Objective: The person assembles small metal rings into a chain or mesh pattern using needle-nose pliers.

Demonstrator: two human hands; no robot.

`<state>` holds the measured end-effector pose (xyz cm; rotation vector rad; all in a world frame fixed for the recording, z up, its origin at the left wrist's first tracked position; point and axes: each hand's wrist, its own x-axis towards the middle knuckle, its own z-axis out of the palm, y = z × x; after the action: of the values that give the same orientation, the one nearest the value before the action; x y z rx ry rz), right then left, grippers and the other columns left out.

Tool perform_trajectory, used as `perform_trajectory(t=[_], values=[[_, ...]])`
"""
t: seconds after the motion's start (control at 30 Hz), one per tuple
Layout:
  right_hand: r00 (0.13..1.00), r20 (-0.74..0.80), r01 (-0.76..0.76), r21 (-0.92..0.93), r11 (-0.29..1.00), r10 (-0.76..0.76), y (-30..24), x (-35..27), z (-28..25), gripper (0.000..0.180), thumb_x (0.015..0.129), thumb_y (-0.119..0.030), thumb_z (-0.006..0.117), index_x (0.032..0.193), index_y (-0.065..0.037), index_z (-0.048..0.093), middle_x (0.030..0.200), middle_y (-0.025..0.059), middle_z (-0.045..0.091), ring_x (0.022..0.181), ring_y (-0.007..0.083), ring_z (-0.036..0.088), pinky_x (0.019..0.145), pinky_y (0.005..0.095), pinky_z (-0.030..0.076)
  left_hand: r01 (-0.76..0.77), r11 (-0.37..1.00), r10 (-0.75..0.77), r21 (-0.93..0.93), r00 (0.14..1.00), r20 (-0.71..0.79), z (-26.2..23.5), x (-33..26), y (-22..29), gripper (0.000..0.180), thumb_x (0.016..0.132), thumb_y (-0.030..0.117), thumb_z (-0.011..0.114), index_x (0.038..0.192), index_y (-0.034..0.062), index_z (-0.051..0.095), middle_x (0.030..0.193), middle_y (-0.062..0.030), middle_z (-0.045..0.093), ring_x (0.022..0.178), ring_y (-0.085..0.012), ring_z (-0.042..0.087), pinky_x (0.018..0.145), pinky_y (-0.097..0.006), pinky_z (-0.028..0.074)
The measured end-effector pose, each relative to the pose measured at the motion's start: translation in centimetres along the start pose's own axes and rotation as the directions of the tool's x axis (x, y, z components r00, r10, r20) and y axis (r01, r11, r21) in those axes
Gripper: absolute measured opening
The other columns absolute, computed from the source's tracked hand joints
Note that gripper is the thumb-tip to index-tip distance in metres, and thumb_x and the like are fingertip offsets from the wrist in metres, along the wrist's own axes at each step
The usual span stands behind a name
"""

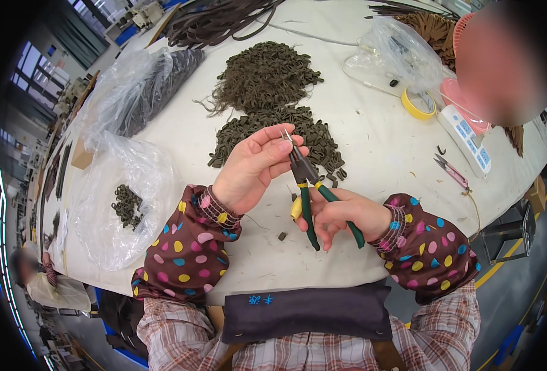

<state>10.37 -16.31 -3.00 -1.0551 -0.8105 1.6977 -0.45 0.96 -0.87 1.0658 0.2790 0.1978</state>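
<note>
My right hand (341, 213) is closed around the green handles of a pair of long-nosed pliers (303, 170), which point up and away from me. Something yellow wraps a finger of that hand. At the tips of the pliers, the thumb and fingers of my left hand (252, 166) are pinched together; whatever they hold is too small or hidden to make out. Just beyond both hands lies a pile of small dark olive fabric loops (310, 133). Behind it is a second pile (264, 74) with loose threads. One small loop (281, 236) lies alone near me.
On the left, a clear plastic bag (97, 216) holds more loops, with another filled bag (156, 86) behind. Dark strips (218, 25) lie at the far edge. Toward the right are thread snips (453, 172), a power strip (468, 142) and a yellow tape roll (417, 112).
</note>
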Motion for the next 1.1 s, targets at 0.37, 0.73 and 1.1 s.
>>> perform_trajectory(t=[0.37, 0.73, 1.1], values=[[0.986, -0.127, 0.094, -0.105, 0.99, -0.107, 0.3, 0.3, 0.7, 0.03, 0.075, -0.016, 0.045, 0.101, -0.001, 0.051, 0.087, 0.0049, 0.054, 0.057, 0.0063, 0.045, 0.05, 0.025, 0.05, -0.036, 0.996, 0.032, 0.083, 0.999, 0.04, 0.8, 0.0, 0.4, 0.035, 0.087, 0.014, 0.056, 0.118, 0.0026, 0.045, 0.103, -0.0086, 0.058, 0.096, -0.0165, 0.057, 0.084, -0.029, 0.045], [0.996, 0.079, 0.031, 0.208, 0.978, -0.048, -1.1, -0.8, 0.0, 0.039, 0.081, -0.023, 0.051, 0.112, -0.002, 0.043, 0.103, 0.0078, 0.052, 0.069, 0.0145, 0.06, 0.06, 0.0288, 0.052, -0.202, 0.975, 0.203, 0.089, 0.979, -0.005, 2.0, 0.3, 1.9, 0.039, 0.085, 0.011, 0.059, 0.118, 0.0, 0.042, 0.101, -0.0125, 0.06, 0.094, -0.0184, 0.058, 0.083, -0.03, 0.046], [0.994, -0.071, 0.092, 0.066, 0.994, -0.087, -0.2, 0.1, -0.1, 0.035, 0.077, -0.021, 0.049, 0.106, -0.002, 0.044, 0.088, 0.0051, 0.054, 0.054, 0.0087, 0.054, 0.055, 0.0246, 0.05, -0.133, 0.982, 0.125, 0.132, 0.99, 0.067, 1.6, 0.4, 2.4, 0.037, 0.09, 0.018, 0.051, 0.12, -0.0006, 0.041, 0.105, -0.0115, 0.058, 0.097, -0.018, 0.056, 0.087, -0.032, 0.044]])
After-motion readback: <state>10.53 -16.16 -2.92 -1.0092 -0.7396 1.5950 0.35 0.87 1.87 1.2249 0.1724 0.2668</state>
